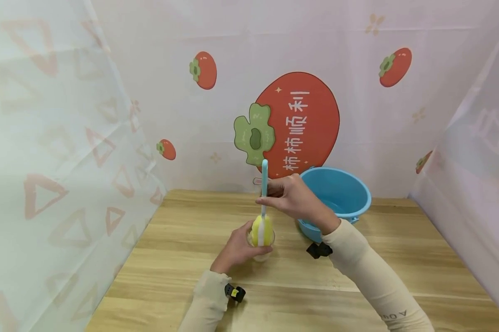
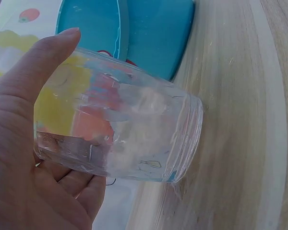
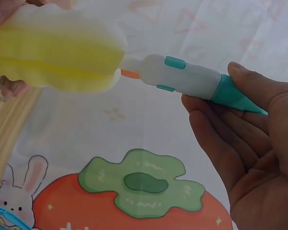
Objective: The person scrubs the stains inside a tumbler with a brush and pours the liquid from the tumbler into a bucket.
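My left hand [image 1: 242, 246] grips a clear drinking glass [image 2: 149, 129], thumb on one side and fingers round the other. In the head view the glass stands low over the wooden table, mostly hidden by the hand and sponge. My right hand [image 1: 293, 198] pinches the blue and white handle [image 3: 182, 76] of a sponge bottle brush, held upright above the glass. Its yellow and white sponge head [image 1: 261, 231] is at the mouth of the glass, with the lower end inside, as the left wrist view shows yellow through the wall.
A blue bucket [image 1: 359, 196] stands at the back right of the wooden table [image 1: 183, 221], behind my right forearm. White cloth walls [image 1: 216, 115] with persimmon prints rise at the back and both sides. Black straps with small devices [image 1: 236, 292] sit on both wrists.
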Motion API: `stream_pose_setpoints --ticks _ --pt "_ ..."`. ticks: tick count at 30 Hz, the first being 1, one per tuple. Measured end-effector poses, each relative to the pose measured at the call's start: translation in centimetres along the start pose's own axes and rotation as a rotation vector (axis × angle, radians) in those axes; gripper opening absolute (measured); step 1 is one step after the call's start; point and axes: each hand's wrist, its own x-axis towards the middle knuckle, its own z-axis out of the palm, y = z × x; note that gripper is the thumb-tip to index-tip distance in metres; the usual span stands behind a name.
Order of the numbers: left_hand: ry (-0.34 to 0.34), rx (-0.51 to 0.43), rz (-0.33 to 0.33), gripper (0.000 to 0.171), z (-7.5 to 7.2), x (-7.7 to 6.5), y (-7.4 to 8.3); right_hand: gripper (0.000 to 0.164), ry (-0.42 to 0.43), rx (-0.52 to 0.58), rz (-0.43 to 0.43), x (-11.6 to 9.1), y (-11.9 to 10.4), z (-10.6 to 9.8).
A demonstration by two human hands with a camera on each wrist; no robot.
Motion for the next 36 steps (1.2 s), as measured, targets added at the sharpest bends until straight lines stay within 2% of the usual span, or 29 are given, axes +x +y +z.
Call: stream_pose_setpoints --ticks 7,12,17,23,27,32,36 --pt "-0.012 0.001 -0.035 0.087 -0.1 -0.2 0.2 0.008 -0.055 -0.047 -0.036 -0.5 1.6 1.6" --pt "-0.007 0.004 -0.048 0.092 0.1 -0.4 0.2 0.009 -0.079 -0.057 -0.002 -1.7 2.9 3.4" --pt "-0.005 0.018 -0.05 0.093 0.1 -0.4 0.0 0.009 -0.085 -0.067 0.004 -1.9 2.6 3.1" --pt "-0.006 0.004 -0.019 0.086 0.1 -0.2 0.1 0.011 -0.046 -0.066 -0.038 -0.9 0.5 0.7" --pt "0.001 -0.001 -0.009 0.086 0.2 -0.2 0.2 0.014 -0.019 -0.067 -0.031 -0.6 0.0 -0.2" --pt "0.0 0.001 -0.017 0.088 0.1 -0.2 0.2 0.013 0.013 -0.102 -0.034 -0.8 1.1 0.6" --pt "0.007 0.006 -0.029 0.086 0.1 -0.1 0.1 0.013 0.091 -0.112 -0.066 -1.1 2.5 1.7"
